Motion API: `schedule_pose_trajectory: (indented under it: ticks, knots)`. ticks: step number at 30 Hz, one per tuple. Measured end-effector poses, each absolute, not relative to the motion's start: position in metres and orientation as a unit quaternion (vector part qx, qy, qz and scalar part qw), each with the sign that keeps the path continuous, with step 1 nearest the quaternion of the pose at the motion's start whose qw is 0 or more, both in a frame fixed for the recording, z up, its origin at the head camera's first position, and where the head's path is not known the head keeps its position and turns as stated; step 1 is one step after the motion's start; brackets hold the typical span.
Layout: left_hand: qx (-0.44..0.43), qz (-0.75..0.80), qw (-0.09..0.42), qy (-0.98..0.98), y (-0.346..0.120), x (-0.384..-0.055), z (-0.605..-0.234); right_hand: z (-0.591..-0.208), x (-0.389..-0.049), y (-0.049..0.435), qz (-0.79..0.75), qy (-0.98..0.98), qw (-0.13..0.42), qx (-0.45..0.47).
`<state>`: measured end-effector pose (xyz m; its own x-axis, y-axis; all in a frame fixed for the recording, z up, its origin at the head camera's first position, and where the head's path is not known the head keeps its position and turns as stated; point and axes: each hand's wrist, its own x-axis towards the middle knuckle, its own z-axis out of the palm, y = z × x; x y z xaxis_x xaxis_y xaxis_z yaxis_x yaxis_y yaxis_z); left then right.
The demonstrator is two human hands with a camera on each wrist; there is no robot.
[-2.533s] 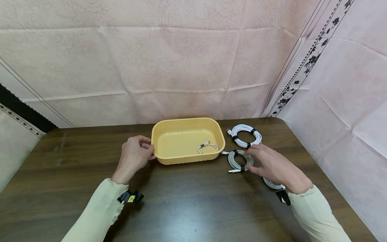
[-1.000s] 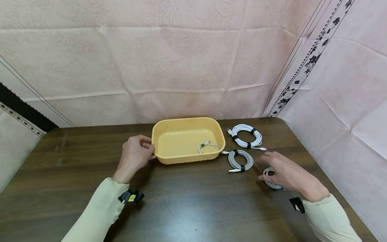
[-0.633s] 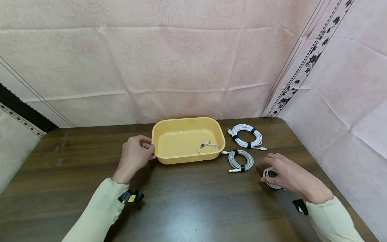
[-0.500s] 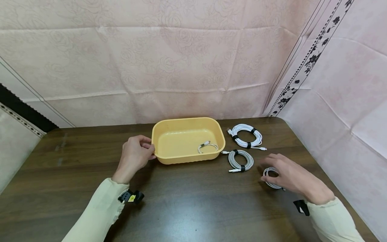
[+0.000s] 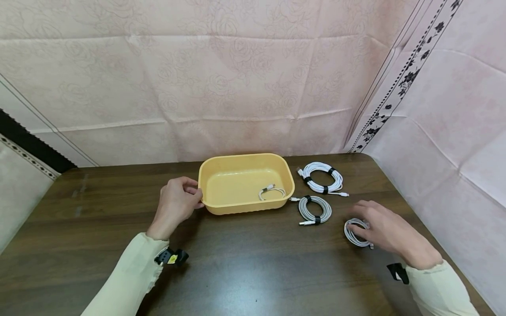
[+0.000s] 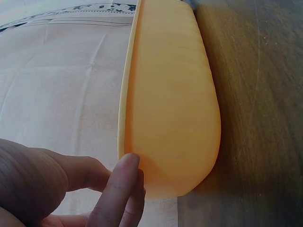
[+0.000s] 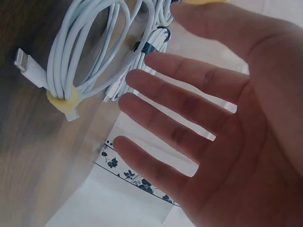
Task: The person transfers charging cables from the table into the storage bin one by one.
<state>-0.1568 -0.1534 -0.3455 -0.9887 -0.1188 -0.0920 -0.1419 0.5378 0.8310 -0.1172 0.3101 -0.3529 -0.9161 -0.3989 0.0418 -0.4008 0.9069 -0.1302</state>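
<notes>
A shallow yellow plastic tub [image 5: 237, 207] stands at the back of the table, a small coiled cable [image 5: 272, 191] inside its front right corner. My left hand [image 5: 178, 199] pinches the tub's left end; the left wrist view shows fingertips [image 6: 125, 168] at its rim. Above a small coiled white cable [image 5: 352, 239] on the right hovers my right hand [image 5: 383, 228]. Its fingers are spread and straight in the right wrist view, holding nothing. In that view a USB-C plug [image 7: 33, 71] and a yellow tie [image 7: 65, 100] show on the coil below the fingers.
Two more coiled cables lie right of the tub: a large white coil [image 5: 337, 175] at the back and a greyish one [image 5: 326, 208] before it, both bound with black straps. A patterned cloth [image 5: 237, 87] hangs behind the brown table [image 5: 237, 263].
My right hand has moved from beside the middle coil, right and toward me, to over the small coil, which now shows more fully. The left hand stays at the tub.
</notes>
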Motion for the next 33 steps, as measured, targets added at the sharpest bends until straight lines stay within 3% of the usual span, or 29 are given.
schedule_pose_trajectory:
  ticks: [33]
  knots:
    - [-0.074,0.475,0.009,0.877,-0.153,-0.157,-0.346,-0.355,-0.116,0.325,0.042,-0.993,-0.024,0.105]
